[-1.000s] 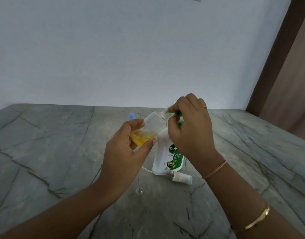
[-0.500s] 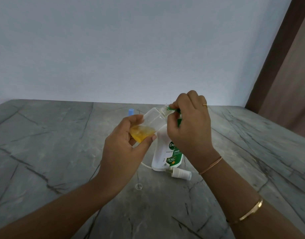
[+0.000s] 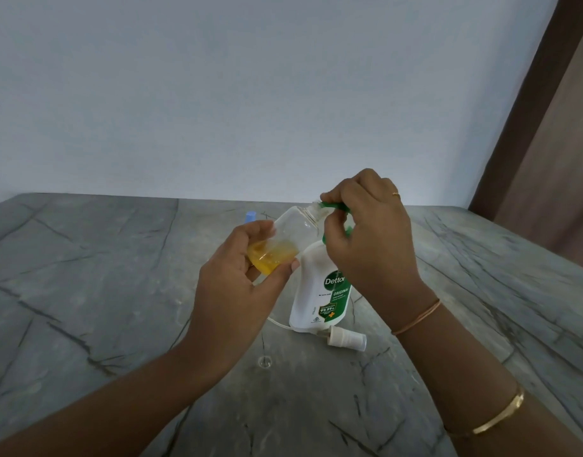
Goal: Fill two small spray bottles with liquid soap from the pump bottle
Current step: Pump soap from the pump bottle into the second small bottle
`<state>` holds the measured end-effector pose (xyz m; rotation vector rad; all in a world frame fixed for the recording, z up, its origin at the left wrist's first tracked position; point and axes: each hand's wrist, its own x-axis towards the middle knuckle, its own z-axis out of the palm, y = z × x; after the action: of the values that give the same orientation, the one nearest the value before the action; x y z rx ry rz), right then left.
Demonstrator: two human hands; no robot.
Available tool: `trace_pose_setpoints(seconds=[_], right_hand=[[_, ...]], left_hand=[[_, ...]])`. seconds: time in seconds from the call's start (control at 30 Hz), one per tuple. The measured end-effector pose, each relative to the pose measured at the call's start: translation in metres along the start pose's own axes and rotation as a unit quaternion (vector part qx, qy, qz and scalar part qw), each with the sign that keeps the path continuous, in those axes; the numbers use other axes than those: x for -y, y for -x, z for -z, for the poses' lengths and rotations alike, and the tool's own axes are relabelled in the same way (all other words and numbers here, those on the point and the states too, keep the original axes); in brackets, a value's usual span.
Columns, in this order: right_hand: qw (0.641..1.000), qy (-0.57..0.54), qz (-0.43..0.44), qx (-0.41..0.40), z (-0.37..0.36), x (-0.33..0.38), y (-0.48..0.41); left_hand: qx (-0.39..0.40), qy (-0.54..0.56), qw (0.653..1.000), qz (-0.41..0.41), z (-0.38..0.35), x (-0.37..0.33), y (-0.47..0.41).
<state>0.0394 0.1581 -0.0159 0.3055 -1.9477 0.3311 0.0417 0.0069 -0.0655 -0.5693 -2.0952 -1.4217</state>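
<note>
My left hand (image 3: 237, 282) grips a small clear spray bottle (image 3: 291, 230), tilted with its open neck up to the right against the green pump nozzle (image 3: 333, 206). Yellow soap pools in the bottle's lower end. The white pump bottle (image 3: 320, 291) with a green label stands on the grey table (image 3: 118, 291). My right hand (image 3: 369, 239) is curled over its green pump head, fingers on top, and hides most of the head. A white spray cap (image 3: 346, 339) with a thin dip tube lies on the table in front of the pump bottle.
A small blue object (image 3: 250, 216) pokes up behind my left hand; most of it is hidden. A tiny clear round thing (image 3: 264, 361) lies on the table near me. A brown door frame (image 3: 531, 103) stands at the right.
Both hands, the small bottle and the pump bottle keep the same pose. The view has shifted slightly. No clear change in the soap level.
</note>
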Motion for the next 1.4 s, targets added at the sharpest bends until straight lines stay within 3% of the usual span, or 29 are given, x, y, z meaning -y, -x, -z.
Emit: trace_pose_setpoints(seconds=[1.4], right_hand=[[0.999, 0.030, -0.008, -0.036, -0.009, 0.004, 0.007]], left_hand=[[-0.002, 0.002, 1.000, 0.003, 0.000, -0.001, 0.000]])
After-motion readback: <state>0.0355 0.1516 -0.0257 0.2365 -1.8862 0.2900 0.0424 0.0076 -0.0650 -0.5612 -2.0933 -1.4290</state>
